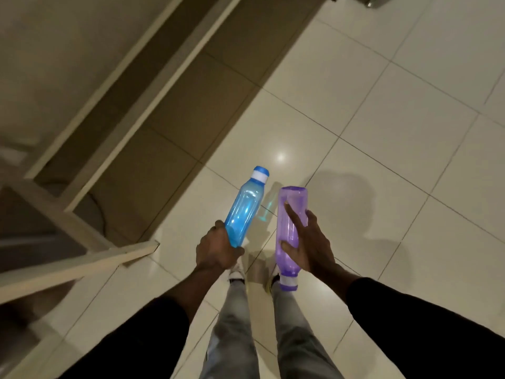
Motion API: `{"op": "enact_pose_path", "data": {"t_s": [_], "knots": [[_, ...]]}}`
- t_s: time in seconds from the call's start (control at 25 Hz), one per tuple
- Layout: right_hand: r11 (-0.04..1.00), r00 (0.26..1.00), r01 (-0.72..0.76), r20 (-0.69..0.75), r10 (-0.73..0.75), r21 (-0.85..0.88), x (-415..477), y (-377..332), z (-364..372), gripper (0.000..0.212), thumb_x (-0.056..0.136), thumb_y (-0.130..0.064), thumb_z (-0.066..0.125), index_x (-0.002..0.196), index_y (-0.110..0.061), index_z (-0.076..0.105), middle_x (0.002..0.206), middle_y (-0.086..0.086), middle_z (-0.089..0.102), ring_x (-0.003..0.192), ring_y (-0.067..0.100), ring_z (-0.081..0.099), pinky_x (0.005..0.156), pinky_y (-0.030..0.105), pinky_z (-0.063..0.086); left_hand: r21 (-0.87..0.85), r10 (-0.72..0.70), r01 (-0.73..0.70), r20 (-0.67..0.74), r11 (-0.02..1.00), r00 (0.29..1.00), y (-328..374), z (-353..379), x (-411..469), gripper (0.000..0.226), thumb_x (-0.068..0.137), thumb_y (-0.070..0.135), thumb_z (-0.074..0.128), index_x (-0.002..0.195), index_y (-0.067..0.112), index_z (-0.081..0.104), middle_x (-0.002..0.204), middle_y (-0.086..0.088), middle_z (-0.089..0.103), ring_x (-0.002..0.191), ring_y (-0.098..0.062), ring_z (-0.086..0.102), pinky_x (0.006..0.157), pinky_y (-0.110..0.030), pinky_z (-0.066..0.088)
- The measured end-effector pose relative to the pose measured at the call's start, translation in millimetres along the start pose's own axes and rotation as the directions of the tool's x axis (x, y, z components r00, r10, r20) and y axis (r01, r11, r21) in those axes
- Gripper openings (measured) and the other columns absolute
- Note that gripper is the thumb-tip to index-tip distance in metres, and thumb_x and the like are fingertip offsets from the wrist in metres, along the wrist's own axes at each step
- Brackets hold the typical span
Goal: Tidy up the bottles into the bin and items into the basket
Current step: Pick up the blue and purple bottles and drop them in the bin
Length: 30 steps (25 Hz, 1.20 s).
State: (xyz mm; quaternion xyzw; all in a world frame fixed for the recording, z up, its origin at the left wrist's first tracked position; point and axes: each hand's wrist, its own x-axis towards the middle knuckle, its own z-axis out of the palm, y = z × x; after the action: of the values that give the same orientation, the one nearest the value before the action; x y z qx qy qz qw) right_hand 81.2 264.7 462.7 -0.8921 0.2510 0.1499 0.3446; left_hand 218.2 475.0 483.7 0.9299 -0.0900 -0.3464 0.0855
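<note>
My left hand (216, 248) grips the base of a translucent blue bottle (246, 207), whose blue and white cap points away from me. My right hand (306, 242) holds a translucent purple bottle (289, 222) by its middle, thumb and fingers wrapped round it. The purple bottle is turned over, with its white and purple cap pointing down toward my feet. Both bottles hang in the air above the tiled floor, close side by side. No bin or basket is in view.
A pale wooden shelf or bench frame (114, 124) runs diagonally across the left, with one leg (82, 263) reaching out near my left arm. Glossy white floor tiles (382, 160) spread to the right. My legs and shoes are below the bottles.
</note>
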Motion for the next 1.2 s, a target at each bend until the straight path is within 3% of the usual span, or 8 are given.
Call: {"op": "enact_pose_path", "data": {"t_s": [0.12,0.28,0.4,0.6,0.84,1.0,1.2], "knots": [[1.000,0.999,0.007,0.037,-0.006,-0.026,-13,-34,-33,0.111,0.077,-0.063,0.076,0.160,-0.041,0.006,0.147,0.009,0.040,0.117,0.031,0.058,0.082,0.043,0.059,-0.041,-0.017,0.016,-0.027,0.999,0.999,-1,-36,-37,0.071,0.063,0.047,0.088,0.115,0.018,0.049,0.104,-0.002,0.067,0.090,-0.031,0.070,0.078,-0.040,0.059],[0.994,0.997,0.057,0.066,-0.051,-0.091,-26,-67,-55,0.105,0.077,-0.055,0.080,0.159,-0.036,0.017,0.140,0.003,0.044,0.100,0.021,0.062,0.070,0.034,0.054,-0.188,-0.125,0.110,-0.075,0.976,0.989,-16,-50,-89,0.074,0.063,0.051,0.088,0.119,0.020,0.050,0.101,0.003,0.065,0.086,-0.024,0.068,0.077,-0.038,0.059],[0.966,0.973,0.213,0.127,-0.194,-0.149,-37,-95,-60,0.103,0.076,-0.053,0.081,0.159,-0.040,0.021,0.134,0.000,0.046,0.090,0.017,0.060,0.066,0.030,0.047,-0.347,-0.302,0.241,-0.132,0.906,0.944,-41,-42,-141,0.075,0.063,0.052,0.087,0.122,0.022,0.051,0.099,0.007,0.062,0.081,-0.020,0.061,0.071,-0.034,0.053],[0.879,0.882,0.438,0.282,-0.378,-0.190,-49,-150,-56,0.097,0.076,-0.054,0.074,0.157,-0.048,0.020,0.133,-0.005,0.045,0.101,0.021,0.063,0.074,0.035,0.055,-0.547,-0.530,0.390,-0.120,0.741,0.839,-84,-32,-205,0.079,0.066,0.051,0.087,0.130,0.020,0.053,0.099,0.006,0.057,0.082,-0.021,0.058,0.070,-0.031,0.047],[0.742,0.762,0.624,0.397,-0.511,-0.245,-83,-231,-13,0.096,0.077,-0.054,0.074,0.156,-0.048,0.019,0.137,0.001,0.045,0.100,0.030,0.065,0.070,0.035,0.051,-0.715,-0.687,0.423,-0.110,0.557,0.718,-157,-27,-271,0.080,0.065,0.052,0.085,0.131,0.020,0.053,0.106,0.002,0.064,0.092,-0.027,0.066,0.075,-0.037,0.056],[0.672,0.708,0.692,0.429,-0.561,-0.264,-120,-277,32,0.098,0.076,-0.056,0.075,0.156,-0.047,0.021,0.136,0.000,0.045,0.099,0.027,0.065,0.066,0.032,0.051,-0.750,-0.741,0.445,-0.087,0.488,0.666,-217,-6,-324,0.078,0.065,0.056,0.084,0.129,0.022,0.054,0.104,0.004,0.064,0.089,-0.025,0.067,0.073,-0.035,0.054],[0.610,0.644,0.750,0.489,-0.588,-0.255,-185,-332,110,0.099,0.078,-0.056,0.078,0.158,-0.039,0.024,0.134,0.000,0.046,0.097,0.023,0.063,0.058,0.021,0.038,-0.784,-0.808,0.478,-0.052,0.397,0.586,-300,31,-403,0.076,0.064,0.058,0.084,0.125,0.023,0.055,0.098,0.006,0.063,0.084,-0.022,0.064,0.069,-0.033,0.049]]}}
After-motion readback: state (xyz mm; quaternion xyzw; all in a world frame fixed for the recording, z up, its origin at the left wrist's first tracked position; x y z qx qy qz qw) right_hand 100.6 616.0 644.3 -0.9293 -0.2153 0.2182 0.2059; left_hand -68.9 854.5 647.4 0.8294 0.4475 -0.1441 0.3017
